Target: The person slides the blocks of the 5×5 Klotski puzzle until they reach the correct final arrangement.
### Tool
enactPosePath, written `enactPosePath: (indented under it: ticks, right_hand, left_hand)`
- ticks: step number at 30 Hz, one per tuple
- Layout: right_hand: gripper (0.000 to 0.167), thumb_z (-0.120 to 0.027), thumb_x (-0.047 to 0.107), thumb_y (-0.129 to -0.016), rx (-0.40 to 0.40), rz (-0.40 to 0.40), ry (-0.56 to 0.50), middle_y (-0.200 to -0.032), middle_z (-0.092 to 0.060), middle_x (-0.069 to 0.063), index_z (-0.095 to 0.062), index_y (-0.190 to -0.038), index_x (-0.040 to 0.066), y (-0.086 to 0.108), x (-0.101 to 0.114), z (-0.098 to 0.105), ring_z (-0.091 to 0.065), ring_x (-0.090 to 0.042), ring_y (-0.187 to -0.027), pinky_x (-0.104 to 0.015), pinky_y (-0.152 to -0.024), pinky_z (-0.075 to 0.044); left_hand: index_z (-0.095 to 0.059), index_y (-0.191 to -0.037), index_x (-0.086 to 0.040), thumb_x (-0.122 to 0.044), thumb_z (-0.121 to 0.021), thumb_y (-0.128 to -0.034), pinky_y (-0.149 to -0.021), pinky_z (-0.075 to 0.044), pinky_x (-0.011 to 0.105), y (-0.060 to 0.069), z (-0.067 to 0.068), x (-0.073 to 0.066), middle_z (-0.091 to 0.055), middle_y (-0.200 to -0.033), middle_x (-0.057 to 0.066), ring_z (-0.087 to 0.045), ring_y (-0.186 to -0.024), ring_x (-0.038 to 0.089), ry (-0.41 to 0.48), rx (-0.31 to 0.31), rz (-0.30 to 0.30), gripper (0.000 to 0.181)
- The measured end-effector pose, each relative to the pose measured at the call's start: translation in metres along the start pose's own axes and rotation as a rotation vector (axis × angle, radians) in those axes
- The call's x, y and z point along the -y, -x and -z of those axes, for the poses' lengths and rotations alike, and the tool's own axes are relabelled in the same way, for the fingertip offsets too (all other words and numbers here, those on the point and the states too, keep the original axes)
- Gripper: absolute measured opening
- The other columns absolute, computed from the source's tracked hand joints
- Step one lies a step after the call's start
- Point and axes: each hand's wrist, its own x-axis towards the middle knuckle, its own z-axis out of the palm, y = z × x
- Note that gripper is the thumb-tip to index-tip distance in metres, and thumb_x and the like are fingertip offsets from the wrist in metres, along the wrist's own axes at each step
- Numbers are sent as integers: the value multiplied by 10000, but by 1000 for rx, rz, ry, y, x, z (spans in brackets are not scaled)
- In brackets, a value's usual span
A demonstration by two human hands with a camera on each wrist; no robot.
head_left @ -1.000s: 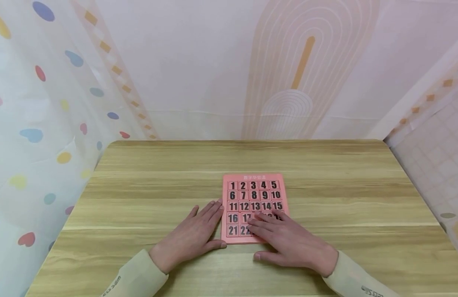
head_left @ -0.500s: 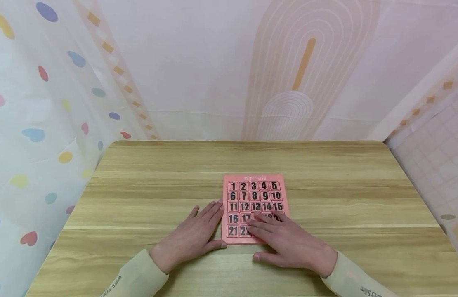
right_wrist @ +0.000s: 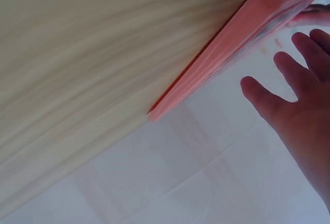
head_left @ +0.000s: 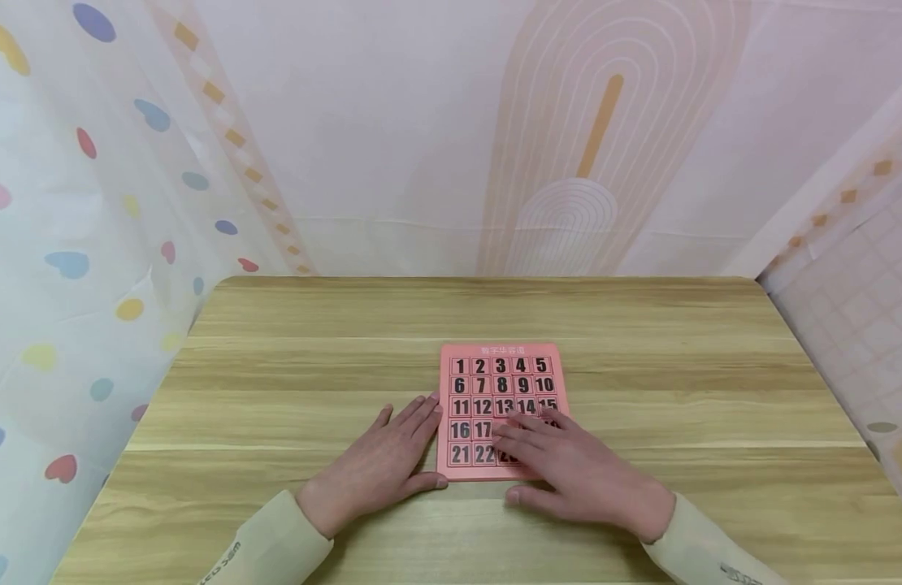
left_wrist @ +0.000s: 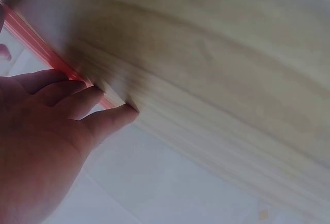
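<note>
A pink number slide puzzle [head_left: 458, 350] lies flat on the table, its tiles numbered in rows starting with 1 at the upper left. Along its left edge rests my left hand [head_left: 378, 467], fingers straight and thumb by the lower left corner. The left wrist view shows those fingertips [left_wrist: 95, 91] against the puzzle's red side [left_wrist: 44, 53]. Over the lower right part of the puzzle is my right hand [head_left: 578, 471], fingers extended, hiding several tiles. In the right wrist view its fingers [right_wrist: 260, 97] look spread and hold nothing; whether any fingertip touches a tile I cannot tell.
The wood-grain table [head_left: 312, 357] extends around the puzzle on all sides. Behind it hangs a pale patterned cloth [head_left: 392, 162], with a dotted one [head_left: 63, 366] at the left and a checked one [head_left: 860, 284] at the right.
My right hand has shifted slightly to the right. Tile 17 and part of tile 23 now show, while tile 15 is partly covered. The left hand has stayed in place.
</note>
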Motion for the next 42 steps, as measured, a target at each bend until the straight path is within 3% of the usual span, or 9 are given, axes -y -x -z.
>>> enactPosePath:
  ticks: [6,11,28,42]
  right_hand:
    - [522,-645,497,-1000,-172,2,25,-1444,-629,-24,-667,-1387,148,16,-15,4,-539,-278,-1381,-572,-1153,-394]
    - [473,-672,474,-987,-214,-2,39,-1358,-672,-36,-713,-1306,127,26,-23,5,-588,-282,-1311,-560,-1107,-447]
    - [594,-654,522,-986,-96,0,74,-1481,-597,-10,-630,-1434,134,38,-24,2,-523,-279,-1400,-585,-1143,-403]
    - [601,-635,533,-995,-92,5,82,-1486,-594,-5,-616,-1453,144,35,-22,0,-503,-277,-1418,-596,-1150,-387]
  left_hand:
    - [-377,-1571,39,-668,-542,-979,-1177,-301,660,-1,0,1,-275,-1676,189,-298,-1529,368,3,9,1,937]
    - [-374,-1574,36,-669,-539,-980,-1181,-297,658,-1,0,2,-276,-1676,188,-295,-1531,365,-1,15,4,937]
    - [-378,-1572,37,-672,-542,-977,-1182,-291,659,-1,-1,3,-279,-1673,191,-297,-1530,369,6,6,-1,940]
    - [-383,-1570,38,-656,-553,-981,-1182,-301,654,-1,-1,2,-293,-1670,191,-307,-1527,366,19,8,4,926]
